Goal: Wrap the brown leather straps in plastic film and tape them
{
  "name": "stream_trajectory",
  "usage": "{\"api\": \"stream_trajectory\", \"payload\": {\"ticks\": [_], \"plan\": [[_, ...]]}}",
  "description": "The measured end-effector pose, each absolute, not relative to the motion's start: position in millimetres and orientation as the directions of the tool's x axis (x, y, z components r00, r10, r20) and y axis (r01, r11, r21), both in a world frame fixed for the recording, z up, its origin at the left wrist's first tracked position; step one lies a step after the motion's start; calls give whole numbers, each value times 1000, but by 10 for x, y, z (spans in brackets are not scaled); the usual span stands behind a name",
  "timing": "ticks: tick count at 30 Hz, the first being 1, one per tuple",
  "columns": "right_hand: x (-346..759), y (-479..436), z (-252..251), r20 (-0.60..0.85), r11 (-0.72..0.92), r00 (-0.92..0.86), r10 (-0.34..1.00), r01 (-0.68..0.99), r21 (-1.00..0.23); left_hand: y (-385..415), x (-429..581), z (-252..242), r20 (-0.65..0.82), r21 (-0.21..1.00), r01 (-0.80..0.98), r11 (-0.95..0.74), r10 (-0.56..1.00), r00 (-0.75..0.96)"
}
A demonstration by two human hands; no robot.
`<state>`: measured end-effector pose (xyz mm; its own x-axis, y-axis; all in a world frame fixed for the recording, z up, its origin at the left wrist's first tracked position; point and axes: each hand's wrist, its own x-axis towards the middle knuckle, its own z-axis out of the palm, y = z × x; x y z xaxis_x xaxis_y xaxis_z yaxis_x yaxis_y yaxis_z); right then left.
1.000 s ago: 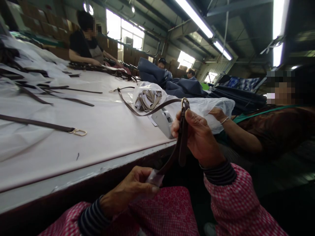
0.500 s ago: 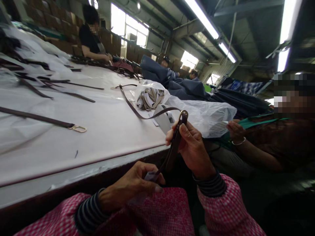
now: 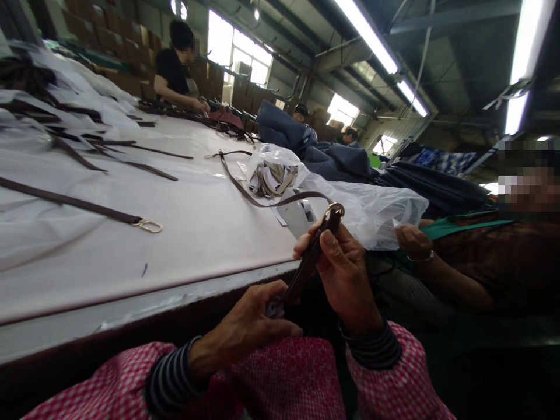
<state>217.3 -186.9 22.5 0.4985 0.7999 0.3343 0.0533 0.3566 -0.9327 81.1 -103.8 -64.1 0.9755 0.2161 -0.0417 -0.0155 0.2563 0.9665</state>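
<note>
Holding one leather strap (image 3: 307, 266)

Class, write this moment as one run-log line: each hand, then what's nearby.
right hand: grips brown leather strap below metal ring | left hand: pinches strap's lower end | nearby: clear plastic bag

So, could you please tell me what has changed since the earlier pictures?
The right hand has tilted the brown strap so its gold ring leans right, and the left hand has closed over the strap's lower end and the clear plastic piece. The co-worker's hand has dropped below the plastic bag. The straps on the table stayed put.
</note>
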Motion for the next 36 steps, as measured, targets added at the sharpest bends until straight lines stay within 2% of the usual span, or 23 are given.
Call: {"api": "stream_trajectory", "payload": {"ticks": [3, 6, 10, 14, 21, 28, 36], "plan": [[2151, -1864, 156, 329, 363, 512, 793, 35, -931, -1035, 816, -651, -75, 944, 1, 330, 210, 975], [2130, -1853, 103, 325, 369, 521, 789, 20, -929, -1024, 837, -644, -90, 943, 14, 331, 217, 972], [2092, -1859, 52, 330, 380, 553, 765, 26, -925, -1005, 844, -623, -42, 954, -38, 298, 258, 965], [2036, -1904, -34, 282, 350, 586, 760, -3, -937, -984, 817, -642, -8, 940, -80, 333, 255, 967], [2081, -1943, -67, 217, 368, 667, 713, -93, -925, -988, 736, -706, 42, 971, -97, 219, 241, 970], [2156, -1963, -131, 158, 361, 716, 680, -139, -922, -916, 693, -848, 83, 878, -125, 463, 110, 990], [2111, -1939, -278, 189, 329, 787, 587, -19, -944, -984, 651, -921, 44, 846, -111, 522, 139, 989]]}}
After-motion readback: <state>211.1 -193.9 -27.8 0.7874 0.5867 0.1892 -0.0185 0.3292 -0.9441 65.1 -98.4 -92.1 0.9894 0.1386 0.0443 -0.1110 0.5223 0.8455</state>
